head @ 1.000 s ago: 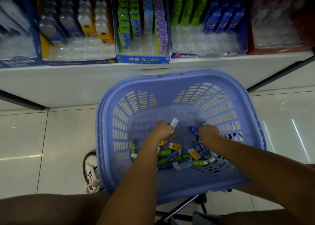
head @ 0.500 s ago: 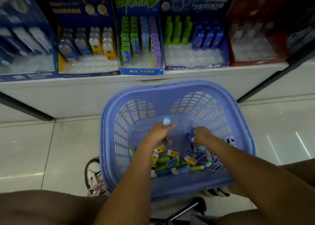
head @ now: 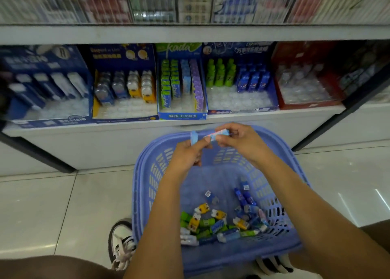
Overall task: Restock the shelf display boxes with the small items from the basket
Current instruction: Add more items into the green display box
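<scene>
Two small light-blue wrapped items (head: 219,133), lifted out of the perforated blue plastic basket (head: 147,173), sit above its far rim; our left grip (head: 187,154) and right grip (head: 238,140) each pinch one. Placement on the white shelf (head: 84,130) should follow.

The white shelf (head: 105,143) bears a row of display boxes (head: 182,116), set side by side.

Dim, bluish light. Well above the fingers (head: 236,129) the top-shelf goods (head: 152,4) smear with motion blur — the frame's sides bow from wide-angle distortion. Below-right of them, glare streaks the floor tiles (head: 348,194).
</scene>
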`<state>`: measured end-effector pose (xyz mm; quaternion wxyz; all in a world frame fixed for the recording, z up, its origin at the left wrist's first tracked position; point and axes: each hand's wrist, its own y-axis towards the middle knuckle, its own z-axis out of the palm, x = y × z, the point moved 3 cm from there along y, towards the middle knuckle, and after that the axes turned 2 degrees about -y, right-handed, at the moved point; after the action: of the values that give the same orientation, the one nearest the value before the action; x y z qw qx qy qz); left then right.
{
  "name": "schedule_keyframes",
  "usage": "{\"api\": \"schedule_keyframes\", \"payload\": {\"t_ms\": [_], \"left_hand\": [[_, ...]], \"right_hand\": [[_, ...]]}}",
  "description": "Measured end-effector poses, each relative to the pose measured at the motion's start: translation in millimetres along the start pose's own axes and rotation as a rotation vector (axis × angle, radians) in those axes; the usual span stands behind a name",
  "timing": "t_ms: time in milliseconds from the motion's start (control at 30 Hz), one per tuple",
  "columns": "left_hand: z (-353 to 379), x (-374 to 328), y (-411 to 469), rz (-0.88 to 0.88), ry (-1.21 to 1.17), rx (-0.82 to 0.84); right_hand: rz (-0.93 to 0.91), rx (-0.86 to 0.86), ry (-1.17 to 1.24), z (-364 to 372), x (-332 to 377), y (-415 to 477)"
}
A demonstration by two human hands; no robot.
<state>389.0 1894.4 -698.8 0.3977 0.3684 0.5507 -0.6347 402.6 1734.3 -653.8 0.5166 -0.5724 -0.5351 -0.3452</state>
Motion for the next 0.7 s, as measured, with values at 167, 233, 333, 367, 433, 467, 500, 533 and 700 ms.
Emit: {"api": "schedule_keyframes", "payload": {"t_ms": [167, 233, 333, 367, 433, 467, 500, 533, 700], "left_hand": [[-18.6, -48.1, -7.1, 0.165, -0.094, -0.085], [-27.3, -59.8, -9.2, 0.194, -0.117, -0.15], [-39.7, -67.6, -10.7, 0.148, -0.181, -0.219], [-42.8, -69.0, -10.5, 0.129, -0.198, -0.235], [-46.4, -71.1, -8.7, 0.101, -0.213, -0.258], [-46.8, -71.8, -7.8, 0.09, -0.223, -0.262], [-46.8, -72.0, -7.2, 0.081, -0.238, -0.262], [-46.4, -71.9, -6.7, 0.071, -0.261, -0.257], [-44.7, -71.7, -3.8, 0.03, -0.354, -0.239]], "right_hand": [[-0.232, -0.186, 0.005, 18.8, 60.2, 12.8], [-0.319, -0.268, -0.053, 21.2, 84.6, 21.0], [-0.424, -0.307, -0.239, 27.1, 114.7, 37.7], [-0.453, -0.302, -0.313, 29.1, 121.9, 44.7], [-0.488, -0.271, -0.494, 33.6, 130.2, 59.9], [-0.487, -0.251, -0.596, 36.3, 131.1, 67.9], [-0.474, -0.232, -0.687, 38.4, 130.6, 75.7], [-0.454, -0.213, -0.749, 40.5, 129.0, 83.2], [-0.384, -0.172, -0.854, 45.6, 130.8, 108.7]]}}
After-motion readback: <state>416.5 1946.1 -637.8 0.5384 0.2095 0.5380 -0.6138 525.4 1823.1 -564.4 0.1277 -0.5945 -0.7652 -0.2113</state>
